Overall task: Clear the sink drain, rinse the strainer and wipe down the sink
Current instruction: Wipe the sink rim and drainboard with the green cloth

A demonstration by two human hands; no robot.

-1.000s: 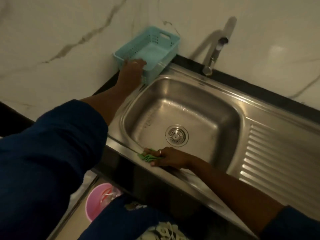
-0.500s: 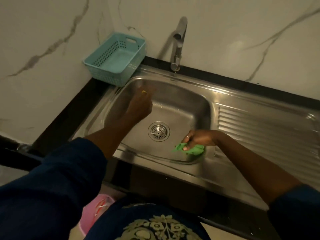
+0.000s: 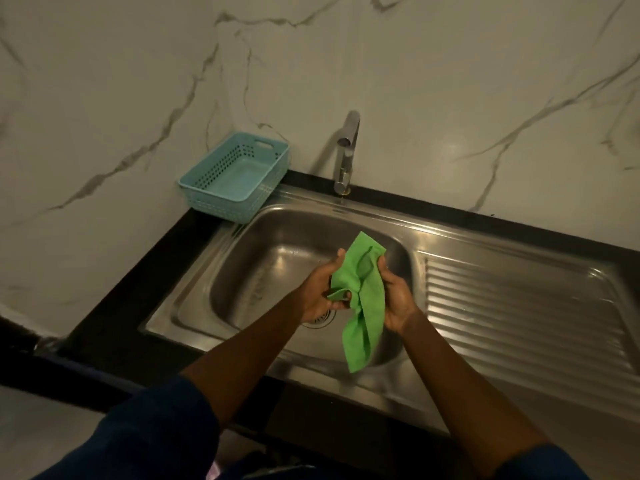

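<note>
**Cloth gathered over the basin**

Marble wall and dark counter (image 3: 114,306) frame the steel sink (image 3: 485,244). Left hand (image 3: 320,294) and right hand (image 3: 398,299) are together, both clamped on the green cloth (image 3: 363,303), held over the basin, probably so drips fall inside. The strainer (image 3: 320,318) peeks out beneath the left hand.

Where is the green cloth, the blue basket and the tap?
green cloth (image 3: 365,299): head view, on its middle fold.
blue basket (image 3: 221,199): head view, on its front wall.
tap (image 3: 346,150): head view, on its upright spout.
</note>
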